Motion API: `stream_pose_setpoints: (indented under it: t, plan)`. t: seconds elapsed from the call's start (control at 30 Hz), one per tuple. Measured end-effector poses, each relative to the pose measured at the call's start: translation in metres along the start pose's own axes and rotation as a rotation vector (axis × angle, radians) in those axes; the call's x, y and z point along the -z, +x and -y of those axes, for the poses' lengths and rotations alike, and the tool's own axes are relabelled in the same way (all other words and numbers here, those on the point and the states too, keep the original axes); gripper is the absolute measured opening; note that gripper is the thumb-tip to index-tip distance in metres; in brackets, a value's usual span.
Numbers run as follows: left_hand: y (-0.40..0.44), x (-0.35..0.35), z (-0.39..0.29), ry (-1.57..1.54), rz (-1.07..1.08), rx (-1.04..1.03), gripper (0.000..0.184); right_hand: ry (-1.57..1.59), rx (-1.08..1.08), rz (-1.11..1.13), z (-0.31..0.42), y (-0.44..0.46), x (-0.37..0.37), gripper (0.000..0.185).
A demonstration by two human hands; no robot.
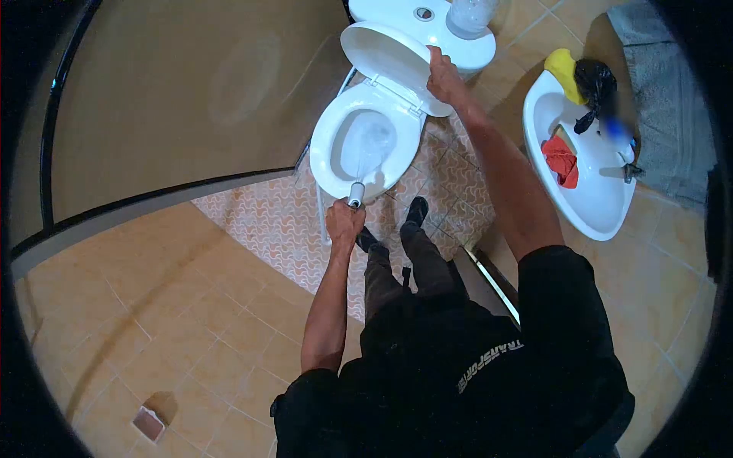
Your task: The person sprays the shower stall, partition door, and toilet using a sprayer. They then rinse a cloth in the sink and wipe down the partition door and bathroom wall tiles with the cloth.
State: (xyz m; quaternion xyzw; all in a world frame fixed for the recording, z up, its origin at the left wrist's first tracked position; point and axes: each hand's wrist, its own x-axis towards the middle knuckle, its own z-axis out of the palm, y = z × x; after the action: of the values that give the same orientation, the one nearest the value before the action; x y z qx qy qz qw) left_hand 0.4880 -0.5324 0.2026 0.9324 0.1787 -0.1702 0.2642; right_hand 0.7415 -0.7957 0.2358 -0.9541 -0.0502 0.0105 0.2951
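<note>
My left hand (345, 221) is wrapped round a small handheld bidet sprayer (356, 194), just over the front rim of the white toilet (324, 145). A pale stream runs from the sprayer's head into the toilet bowl (347, 149), where the water looks stirred. With its fingers closed on the edge, my right hand (445, 79) grips the raised toilet lid (382, 57) on its right side. The seat lies down on the bowl. Part of the sprayer's handle is hidden inside my left hand.
To the right is a white washbasin (584, 210) with a red cloth (561, 160), a black plastic bag (595, 82) and a yellow item (562, 67) at its edge. A clear container (471, 17) stands on the cistern (401, 11). A curved brownish panel (191, 99) borders the left; a grey towel (664, 107) hangs at right.
</note>
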Motion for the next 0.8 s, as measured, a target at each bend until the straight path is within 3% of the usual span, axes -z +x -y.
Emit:
stream_pose_setpoints:
  t: [0.37,0.5,0.57,0.8]
  plan:
    - [-0.003,0.006,0.006,-0.026,-0.005,0.06,0.026,0.005,-0.004,-0.031,-0.02,0.006,-0.017,0.06]
    - [-0.004,0.015,-0.009,-0.072,-0.016,-0.001,0.026,-0.005,0.041,-0.058,-0.02,0.008,-0.02,0.061]
    - [-0.005,0.02,-0.013,-0.114,0.001,0.001,0.026,-0.026,-0.085,0.0,-0.014,0.005,-0.016,0.062]
    - [-0.009,0.028,-0.014,-0.156,0.035,-0.043,0.026,-0.007,-0.014,-0.021,-0.016,0.006,-0.016,0.062]
